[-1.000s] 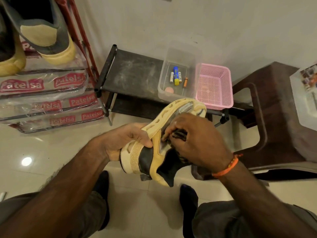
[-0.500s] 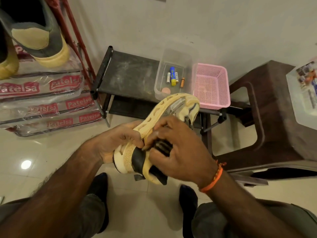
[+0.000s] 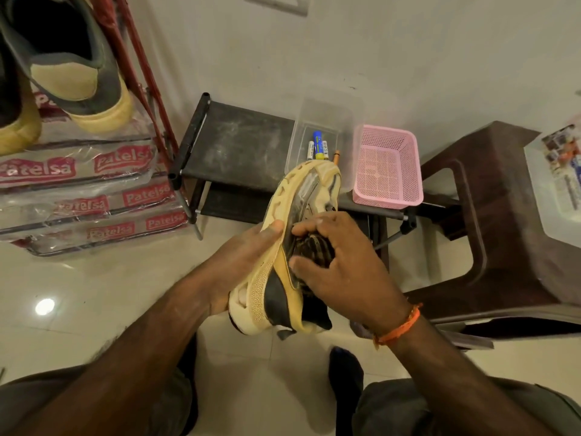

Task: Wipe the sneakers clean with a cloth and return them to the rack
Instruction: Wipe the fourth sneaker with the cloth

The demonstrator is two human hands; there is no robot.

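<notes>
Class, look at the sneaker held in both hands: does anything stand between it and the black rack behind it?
Nothing visible does. The sneaker is held in the air in front of the black rack, whose left part lies bare; the clear box and pink basket sit on its right.

Basket [image 3: 388, 171] right of box [image 3: 327, 121], on rack [image 3: 239, 143].

Legible marking: the word "Patelsa", white lettering on red label patches, repeated along the clear plastic wrapping [image 3: 78, 196] that covers the tiers of the shoe rack [image 3: 132, 73] at left. At least seven patches are in view across three tiers; the uppermost pair is partly creased. The batteries [image 3: 318, 145] in the clear plastic box [image 3: 330, 121] carry print too small to make out. The printed sheet [image 3: 562, 158] at the far right edge is blurred and unreadable.
</notes>
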